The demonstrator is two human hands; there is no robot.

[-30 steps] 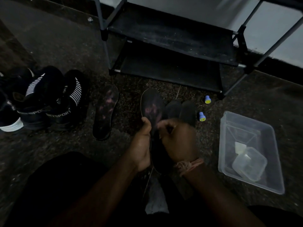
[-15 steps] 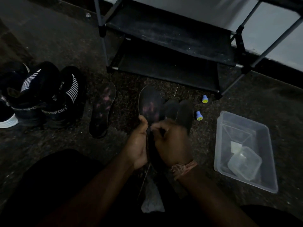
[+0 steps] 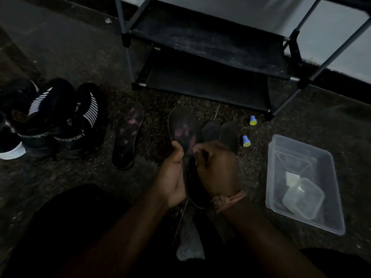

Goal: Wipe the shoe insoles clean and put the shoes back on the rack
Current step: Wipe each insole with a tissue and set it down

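I hold a dark insole (image 3: 183,131) with pink worn patches upright over the floor. My left hand (image 3: 172,177) grips its left edge, thumb on top. My right hand (image 3: 217,169) has its fingers curled against the insole's face and right edge; it is too dark to tell whether it also holds a cloth. A grey cloth (image 3: 189,247) lies below the hands by my lap. Another worn insole (image 3: 128,135) lies flat to the left. Two plain dark insoles (image 3: 220,133) lie behind my right hand. Black sport shoes (image 3: 60,121) stand at the left. The black shoe rack (image 3: 200,57) stands beyond.
A clear plastic tub (image 3: 329,197) with a small clear container (image 3: 303,197) inside sits on the floor at the right. Two small blue and yellow caps (image 3: 246,141) lie near the rack's foot. A white-soled shoe (image 3: 10,151) shows at the left edge.
Both hands keep their hold on the insole. My right hand's fingers have shifted slightly on its face. The rest of the scene is as before.
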